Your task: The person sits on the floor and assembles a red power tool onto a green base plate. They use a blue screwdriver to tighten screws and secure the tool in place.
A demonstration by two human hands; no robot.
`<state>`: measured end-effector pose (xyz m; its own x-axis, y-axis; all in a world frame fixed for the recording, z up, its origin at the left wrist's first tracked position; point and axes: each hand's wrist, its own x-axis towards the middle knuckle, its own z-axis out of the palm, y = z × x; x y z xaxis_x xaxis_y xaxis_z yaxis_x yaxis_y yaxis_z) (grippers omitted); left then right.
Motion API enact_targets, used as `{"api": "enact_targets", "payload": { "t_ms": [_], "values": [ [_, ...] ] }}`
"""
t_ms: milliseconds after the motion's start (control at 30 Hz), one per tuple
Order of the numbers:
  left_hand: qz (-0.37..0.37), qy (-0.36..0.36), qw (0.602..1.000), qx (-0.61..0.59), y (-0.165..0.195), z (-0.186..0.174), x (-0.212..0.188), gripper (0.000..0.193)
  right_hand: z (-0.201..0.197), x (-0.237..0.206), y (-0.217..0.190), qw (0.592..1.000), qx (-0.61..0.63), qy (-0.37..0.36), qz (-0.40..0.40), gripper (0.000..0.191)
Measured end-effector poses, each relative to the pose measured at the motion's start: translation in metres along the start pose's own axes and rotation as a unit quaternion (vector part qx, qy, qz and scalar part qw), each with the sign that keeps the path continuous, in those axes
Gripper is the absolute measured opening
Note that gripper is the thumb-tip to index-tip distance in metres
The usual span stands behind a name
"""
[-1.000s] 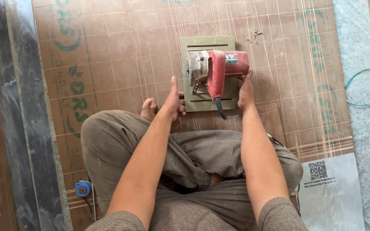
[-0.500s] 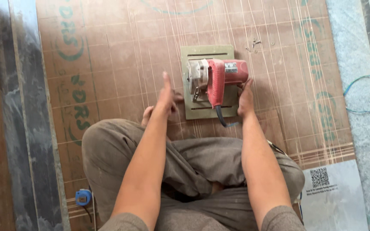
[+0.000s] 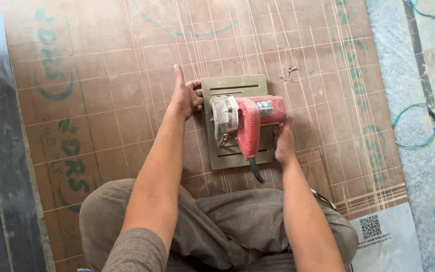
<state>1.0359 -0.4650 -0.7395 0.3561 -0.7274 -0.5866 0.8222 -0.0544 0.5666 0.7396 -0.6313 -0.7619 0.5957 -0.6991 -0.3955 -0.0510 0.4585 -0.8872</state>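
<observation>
A red hand-held circular saw (image 3: 251, 126) with a grey blade guard lies on its olive-green base plate (image 3: 232, 83) on a brown plywood sheet (image 3: 117, 85). My left hand (image 3: 185, 98) grips the plate's left edge with curled fingers, one finger pointing away from me. My right hand (image 3: 283, 143) holds the plate's right edge, just under the red motor housing. A black cord (image 3: 256, 172) leaves the saw toward my crossed legs.
The plywood is scored with many thin cut lines and carries green printing. A dark slab (image 3: 1, 176) runs along the left. On the right, a blue-green cable (image 3: 429, 136) loops over grey stone floor (image 3: 404, 75). A white label (image 3: 378, 236) sits at the sheet's near right corner.
My left hand has moved from the plate's near-left corner up along its left edge. The saw and plate now sit a little farther from my knees. My right hand stays at the right edge.
</observation>
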Motion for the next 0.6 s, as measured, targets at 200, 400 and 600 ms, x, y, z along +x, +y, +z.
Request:
{"api": "enact_targets", "payload": {
  "t_ms": [200, 400, 600],
  "values": [
    [-0.012, -0.011, 1.0, 0.016, 0.001, -0.007, 0.012, 0.047, -0.004, 0.005, 0.006, 1.0, 0.003, 0.021, -0.015, 0.062],
    [-0.028, -0.005, 1.0, -0.006, -0.001, -0.011, 0.013, 0.041, 0.0, 0.004, 0.004, 0.999, -0.015, 0.026, -0.016, 0.064],
    [-0.026, -0.013, 1.0, 0.012, 0.001, -0.013, 0.014, 0.044, -0.006, 0.006, 0.009, 0.999, -0.018, 0.024, 0.009, 0.074]
  ]
}}
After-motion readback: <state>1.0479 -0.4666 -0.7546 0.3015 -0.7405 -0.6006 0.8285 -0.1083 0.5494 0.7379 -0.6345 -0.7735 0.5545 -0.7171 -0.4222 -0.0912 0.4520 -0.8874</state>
